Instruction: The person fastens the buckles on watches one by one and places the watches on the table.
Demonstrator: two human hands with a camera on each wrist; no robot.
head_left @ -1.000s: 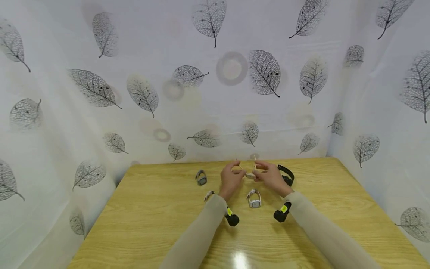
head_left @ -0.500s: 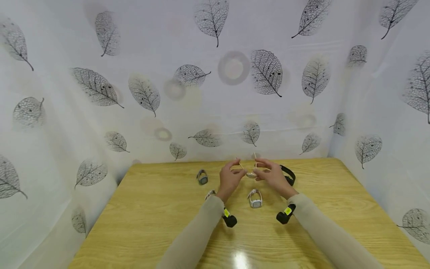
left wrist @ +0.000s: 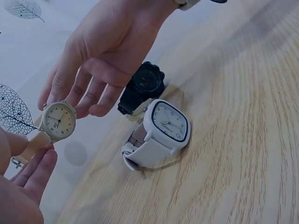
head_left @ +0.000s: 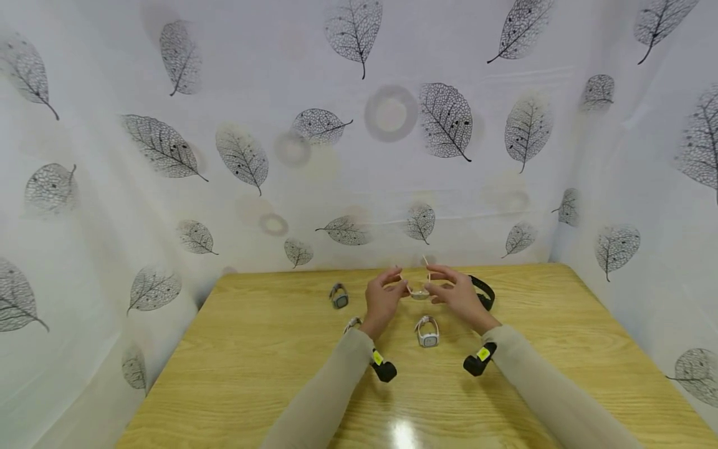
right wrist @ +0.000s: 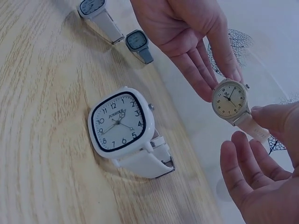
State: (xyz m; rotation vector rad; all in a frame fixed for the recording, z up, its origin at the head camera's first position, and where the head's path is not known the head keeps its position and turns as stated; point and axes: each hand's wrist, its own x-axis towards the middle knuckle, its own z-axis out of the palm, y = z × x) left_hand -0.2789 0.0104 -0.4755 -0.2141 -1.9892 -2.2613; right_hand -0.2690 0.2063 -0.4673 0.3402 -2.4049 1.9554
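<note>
Since a second ago the cream round watch (head_left: 419,292) sits a touch lower between the hands, and both hands have drifted slightly right; the watches on the table have not moved.

The left hand (head_left: 383,298) pinches one strap of the cream round watch (left wrist: 57,121) between thumb and fingers. The right hand (head_left: 457,292) pinches the other strap, its remaining fingers held fairly straight beside the dial (right wrist: 229,100). The watch hangs in the air, clear of the wooden table (head_left: 252,349).

Taking the white square watch (head_left: 427,332) as the landmark: the held watch is just beyond it and above, not touching. A black watch (head_left: 482,290) lies beyond it to the right, partly behind the right hand. A grey watch (head_left: 338,296) lies well to its left and farther back. Another pale watch (head_left: 351,324) shows to its left, mostly hidden by the left sleeve, so its shape is hard to tell.

Nearer than the white square watch, and toward both side edges, the tabletop is bare wood.
</note>
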